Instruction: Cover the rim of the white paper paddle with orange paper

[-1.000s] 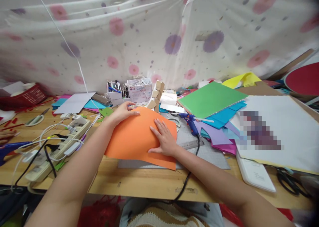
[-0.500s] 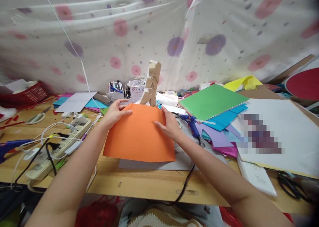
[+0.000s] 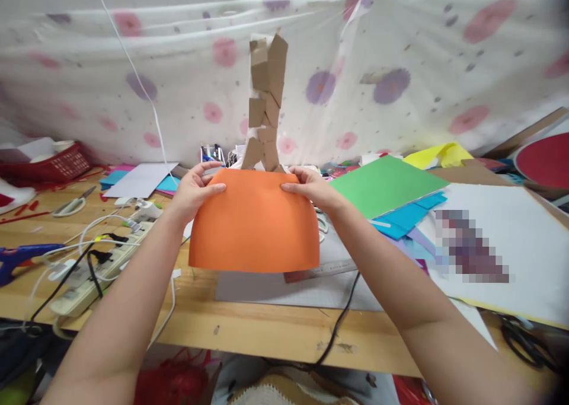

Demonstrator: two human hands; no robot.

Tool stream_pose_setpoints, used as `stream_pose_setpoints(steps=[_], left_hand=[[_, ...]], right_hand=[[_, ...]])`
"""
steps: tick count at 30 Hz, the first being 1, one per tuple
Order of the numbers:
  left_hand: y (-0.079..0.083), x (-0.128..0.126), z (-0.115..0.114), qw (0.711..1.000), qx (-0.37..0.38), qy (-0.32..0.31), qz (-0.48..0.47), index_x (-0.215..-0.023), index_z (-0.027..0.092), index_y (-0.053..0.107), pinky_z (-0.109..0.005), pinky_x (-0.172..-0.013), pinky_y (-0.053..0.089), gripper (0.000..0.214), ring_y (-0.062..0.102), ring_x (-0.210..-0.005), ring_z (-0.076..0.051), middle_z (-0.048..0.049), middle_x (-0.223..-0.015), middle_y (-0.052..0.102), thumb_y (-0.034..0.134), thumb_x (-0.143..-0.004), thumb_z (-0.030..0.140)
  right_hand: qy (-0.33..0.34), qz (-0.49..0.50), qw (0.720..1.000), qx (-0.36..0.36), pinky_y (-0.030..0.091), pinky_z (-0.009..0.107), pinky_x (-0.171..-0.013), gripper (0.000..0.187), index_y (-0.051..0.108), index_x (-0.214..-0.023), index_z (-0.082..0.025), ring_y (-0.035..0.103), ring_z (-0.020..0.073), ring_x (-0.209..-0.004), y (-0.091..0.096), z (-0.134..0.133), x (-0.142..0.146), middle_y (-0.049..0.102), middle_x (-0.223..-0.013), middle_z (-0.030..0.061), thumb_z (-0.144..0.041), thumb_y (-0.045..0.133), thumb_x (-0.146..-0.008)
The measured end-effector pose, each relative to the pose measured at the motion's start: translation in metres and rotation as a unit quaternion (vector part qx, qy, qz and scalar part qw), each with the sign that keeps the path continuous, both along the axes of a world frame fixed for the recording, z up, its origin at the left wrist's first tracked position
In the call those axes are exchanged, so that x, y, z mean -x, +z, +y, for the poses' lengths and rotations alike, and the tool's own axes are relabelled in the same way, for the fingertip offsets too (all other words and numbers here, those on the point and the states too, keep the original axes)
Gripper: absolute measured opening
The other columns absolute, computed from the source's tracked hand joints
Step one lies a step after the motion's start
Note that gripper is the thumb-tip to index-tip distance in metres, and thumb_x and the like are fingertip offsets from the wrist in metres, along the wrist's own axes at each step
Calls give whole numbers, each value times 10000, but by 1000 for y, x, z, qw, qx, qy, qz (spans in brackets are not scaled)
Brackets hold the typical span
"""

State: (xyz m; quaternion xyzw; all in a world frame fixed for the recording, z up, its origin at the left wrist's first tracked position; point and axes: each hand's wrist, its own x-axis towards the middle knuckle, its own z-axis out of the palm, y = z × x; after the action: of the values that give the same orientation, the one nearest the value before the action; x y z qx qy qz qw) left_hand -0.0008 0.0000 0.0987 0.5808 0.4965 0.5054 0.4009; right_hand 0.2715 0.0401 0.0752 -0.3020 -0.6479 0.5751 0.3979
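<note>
An orange paper sheet (image 3: 255, 227) with a curved outline hangs between my hands above the table. My left hand (image 3: 195, 191) pinches its upper left edge, thumb in front and fingers behind. On the upper right edge, my right hand (image 3: 311, 187) grips it the same way. Rising from behind the sheet's top edge is an upright white strip covered with pieces of brown cardboard (image 3: 267, 96); its lower end is hidden. Whether the strip is fixed to the sheet I cannot tell. Below lies a grey mat (image 3: 249, 289) with a ruler (image 3: 333, 268) on it.
To the left are a power strip (image 3: 102, 268) with tangled cords, a blue glue gun (image 3: 26, 257), scissors (image 3: 73, 203) and a red basket (image 3: 66, 162). A green sheet (image 3: 391, 185) and a large white board (image 3: 524, 239) lie on the right. Black scissors (image 3: 524, 340) rest near the front edge.
The cardboard-covered strip has come up higher and now stands straighter behind the orange sheet. My hands have shifted up slightly, and the sheet's sides bow more. The ruler below has come into view.
</note>
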Motion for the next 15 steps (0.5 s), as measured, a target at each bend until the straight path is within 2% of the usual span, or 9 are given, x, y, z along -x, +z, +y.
stream_pose_setpoints(steps=[3, 6, 8, 11, 15], left_hand=[[-8, 6, 0, 1000, 12, -17, 1, -1200, 230, 472, -313, -689, 544, 739, 659, -827, -214, -55, -972, 675, 746, -537, 406], [-17, 16, -4, 999, 34, 15, 34, -1193, 231, 486, -289, -665, 542, 697, 648, -871, -221, -63, -1063, 646, 728, -572, 434], [-22, 24, -8, 997, 57, 32, 43, -1148, 209, 524, -296, -665, 543, 675, 642, -885, -234, -73, -1089, 636, 742, -551, 437], [-26, 33, -11, 998, 54, 21, 22, -1013, 175, 598, -339, -732, 536, 614, 633, -900, -251, -72, -1016, 664, 794, -467, 379], [-26, 40, -10, 991, -63, 110, 45, -824, 192, 625, -363, -780, 517, 448, 625, -854, -226, -23, -861, 681, 801, -447, 355]], right_hand=[[-8, 5, 1000, 19, 503, 285, -641, 349, 543, -838, -190, 623, 156, -732, -6, 1, 2, 638, -811, -10, -374, 730, -608], [-23, 28, 999, 37, 503, 292, -674, 363, 533, -832, -187, 621, 158, -748, -13, -2, 4, 632, -818, -6, -379, 734, -599], [-41, 45, 998, 24, 499, 291, -691, 355, 526, -832, -194, 617, 158, -770, -15, -4, 6, 626, -830, -9, -386, 725, -609], [-70, 43, 996, -34, 488, 295, -713, 341, 525, -864, -212, 603, 161, -805, -17, -2, 10, 621, -858, -17, -404, 695, -639], [-118, -28, 979, -163, 449, 338, -816, 311, 554, -853, -206, 569, 178, -889, -20, 14, 15, 618, -897, -9, -415, 668, -653]])
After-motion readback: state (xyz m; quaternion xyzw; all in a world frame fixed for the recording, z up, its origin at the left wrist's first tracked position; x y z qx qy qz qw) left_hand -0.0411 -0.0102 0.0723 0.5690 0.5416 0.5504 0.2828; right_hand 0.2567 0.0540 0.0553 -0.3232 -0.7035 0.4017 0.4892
